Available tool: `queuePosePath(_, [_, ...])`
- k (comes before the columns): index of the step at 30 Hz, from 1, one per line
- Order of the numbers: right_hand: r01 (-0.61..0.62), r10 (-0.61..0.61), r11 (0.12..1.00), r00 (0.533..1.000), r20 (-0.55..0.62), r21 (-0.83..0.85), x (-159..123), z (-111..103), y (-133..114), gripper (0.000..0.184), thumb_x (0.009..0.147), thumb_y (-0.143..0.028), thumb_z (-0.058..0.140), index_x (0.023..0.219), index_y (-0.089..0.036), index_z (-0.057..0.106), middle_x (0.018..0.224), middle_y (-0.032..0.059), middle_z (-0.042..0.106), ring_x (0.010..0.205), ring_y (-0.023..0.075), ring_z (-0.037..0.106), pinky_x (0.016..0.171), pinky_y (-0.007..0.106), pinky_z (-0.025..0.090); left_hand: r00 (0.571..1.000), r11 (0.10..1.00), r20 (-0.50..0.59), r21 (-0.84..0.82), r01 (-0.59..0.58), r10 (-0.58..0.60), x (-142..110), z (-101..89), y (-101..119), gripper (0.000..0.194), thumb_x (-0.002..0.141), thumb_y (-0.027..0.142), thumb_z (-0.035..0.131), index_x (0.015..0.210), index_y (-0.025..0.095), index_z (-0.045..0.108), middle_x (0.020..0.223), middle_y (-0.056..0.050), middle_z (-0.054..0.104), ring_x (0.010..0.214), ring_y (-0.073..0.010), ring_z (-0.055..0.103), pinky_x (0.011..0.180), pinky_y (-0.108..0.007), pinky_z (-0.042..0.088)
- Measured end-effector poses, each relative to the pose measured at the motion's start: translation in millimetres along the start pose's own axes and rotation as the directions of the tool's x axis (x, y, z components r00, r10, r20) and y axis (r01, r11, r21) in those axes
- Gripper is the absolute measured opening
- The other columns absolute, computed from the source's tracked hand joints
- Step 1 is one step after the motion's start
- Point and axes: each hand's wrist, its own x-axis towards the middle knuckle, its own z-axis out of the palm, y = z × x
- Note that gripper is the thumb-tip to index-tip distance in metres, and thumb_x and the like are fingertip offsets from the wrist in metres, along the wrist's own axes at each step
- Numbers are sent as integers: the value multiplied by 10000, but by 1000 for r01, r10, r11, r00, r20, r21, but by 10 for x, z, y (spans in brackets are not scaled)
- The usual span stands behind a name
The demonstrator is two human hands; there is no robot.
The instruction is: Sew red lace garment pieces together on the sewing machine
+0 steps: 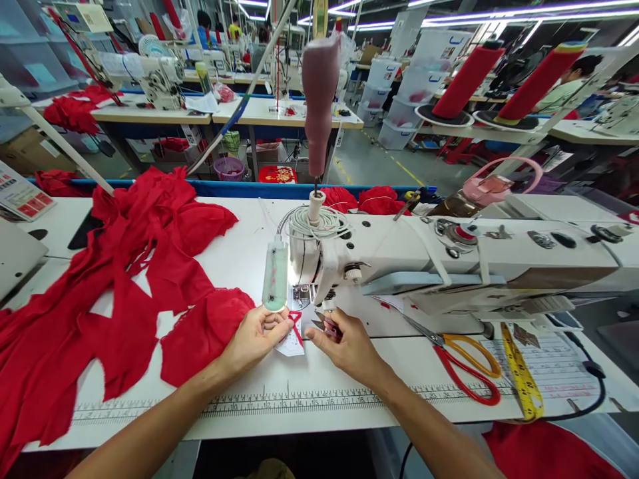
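My left hand (254,336) pinches a thin red strap (295,320) that lies over a small white label (292,342), just in front of the needle of the white sewing machine (399,263). My right hand (344,342) is closed around small thread snips (322,324), whose blades point left toward the strap. A red lace garment piece (200,332) lies under and beside my left wrist. Both hands rest on the white table (299,399), close together, below the machine's lamp (275,276).
A heap of red fabric (100,293) covers the table's left half. Red-and-yellow scissors (464,362) and a yellow tape measure (522,372) lie at the right. A printed ruler (299,402) runs along the front edge. Thread cones (469,80) and other sewing stations stand behind.
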Motion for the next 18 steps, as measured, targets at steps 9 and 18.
queuePosePath(9, [-178, 150, 942, 982, 116, 285, 45, 110, -118, 373, 806, -456, 653, 624, -210, 439, 591, -67, 322, 569, 96, 283, 496, 232, 242, 996, 994, 43, 62, -87, 84, -25, 48, -70, 307, 807, 429, 705, 793, 149, 579, 682, 15, 559, 602, -99, 519, 543, -198, 417])
queuePosePath(18, [-233, 176, 897, 968, 180, 377, 54, 82, -128, 302, 820, -465, 637, 731, -185, 566, 578, -70, 355, 566, 95, 309, 528, 240, 265, 875, 800, 7, 402, -446, 484, -76, 6, -57, 140, 927, 255, 563, 892, 200, 686, 859, -54, 662, 807, -177, 624, 727, -276, 498])
